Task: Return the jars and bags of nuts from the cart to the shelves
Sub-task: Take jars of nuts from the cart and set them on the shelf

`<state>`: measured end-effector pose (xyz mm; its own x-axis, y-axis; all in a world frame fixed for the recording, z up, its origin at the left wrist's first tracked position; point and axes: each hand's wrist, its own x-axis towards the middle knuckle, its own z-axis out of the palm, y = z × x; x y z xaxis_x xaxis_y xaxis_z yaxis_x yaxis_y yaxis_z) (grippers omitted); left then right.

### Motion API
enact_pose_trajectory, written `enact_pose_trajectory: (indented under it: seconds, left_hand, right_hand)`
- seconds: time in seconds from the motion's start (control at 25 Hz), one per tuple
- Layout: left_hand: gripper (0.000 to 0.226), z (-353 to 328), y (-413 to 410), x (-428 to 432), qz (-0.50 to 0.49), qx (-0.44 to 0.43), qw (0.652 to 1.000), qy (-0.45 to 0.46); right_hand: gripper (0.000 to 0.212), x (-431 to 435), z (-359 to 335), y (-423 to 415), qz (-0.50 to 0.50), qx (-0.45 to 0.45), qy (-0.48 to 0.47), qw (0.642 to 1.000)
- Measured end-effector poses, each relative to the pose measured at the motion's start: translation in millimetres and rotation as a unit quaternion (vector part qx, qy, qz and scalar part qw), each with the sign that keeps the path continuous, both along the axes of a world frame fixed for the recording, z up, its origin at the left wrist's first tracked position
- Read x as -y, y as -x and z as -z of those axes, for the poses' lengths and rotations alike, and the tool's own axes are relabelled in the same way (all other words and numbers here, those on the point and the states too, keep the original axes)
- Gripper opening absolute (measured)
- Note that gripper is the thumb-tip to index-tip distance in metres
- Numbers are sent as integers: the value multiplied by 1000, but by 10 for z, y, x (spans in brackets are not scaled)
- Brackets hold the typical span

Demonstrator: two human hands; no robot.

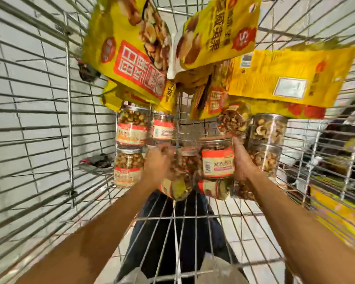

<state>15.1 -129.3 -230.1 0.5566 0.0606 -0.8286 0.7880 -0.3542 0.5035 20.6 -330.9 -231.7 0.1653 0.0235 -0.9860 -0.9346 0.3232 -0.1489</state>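
In the cart (69,99), the right hand (243,162) grips a labelled jar (217,158) at its left. The left hand (158,163) is too blurred to judge its hold.

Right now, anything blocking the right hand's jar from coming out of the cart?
Nothing visible does. The right hand grips the jar, which is uncovered; the yellow bags lie farther along the cart, not over it.

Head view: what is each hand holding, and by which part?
The right hand grips the orange-labelled jar by its side wall. The left hand reaches among the other jars; blur hides whether it grips one.
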Motion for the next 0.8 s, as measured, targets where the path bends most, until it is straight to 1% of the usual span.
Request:
enact_pose_trajectory:
  seconds: [0.04, 0.08, 0.12, 0.24, 0.36, 0.4, 0.44, 0.56, 0.6, 0.68, 0.72, 0.8]
  left_hand:
    - [27, 164, -42, -64, 17, -1, 995, -94]
    - [35, 324, -94, -119, 25, 1, 990, -138]
    - [38, 476, -144, -156, 27, 6, 989, -146]
    - [50, 894, -270, -125, 41, 3, 992, -119]
    - [75, 1210, -366, -15, 76, -18, 993, -90]
    - [85, 1293, -410, 22, 82, -23, 993, -86]
    - [90, 1354, -452, 59, 68, -24, 994, -78]
    - [77, 1401, -555, 182, -40, -1, 999, -18]
    - [75, 1355, -564, 190, -49, -6, 999, -3]
    - [68, 1122, -527, 114, -12, -28, 999, 33]
    - [62, 920, -508, 59, 12, -37, 998, 58]
    - [61, 394, -495, -73, 42, -60, 991, 112]
  right_hand:
    - [54, -18, 42, 20, 4, 3, 11, 1000]
    - [51, -51, 82, 29, 19, 5, 13, 1000]
    - [52, -79, 117, 29, 43, 9, 11, 999]
    - [54, -79, 234, 12, 80, 11, -8, 997]
    - [60, 19, 395, -6, 95, 10, -49, 994]
    - [61, 40, 431, -12, 95, 11, -54, 994]
    - [60, 48, 449, -9, 100, 12, -55, 993]
    - [52, 62, 398, 20, 117, 15, -43, 992]
    - [52, 59, 328, 9, 124, 19, -48, 991]
    - [55, 66, 100, -44, 108, 34, -57, 992]
    - [55, 58, -53, -114, 83, 47, -54, 994]
    - [53, 16, -463, -252, 55, 83, -52, 994]
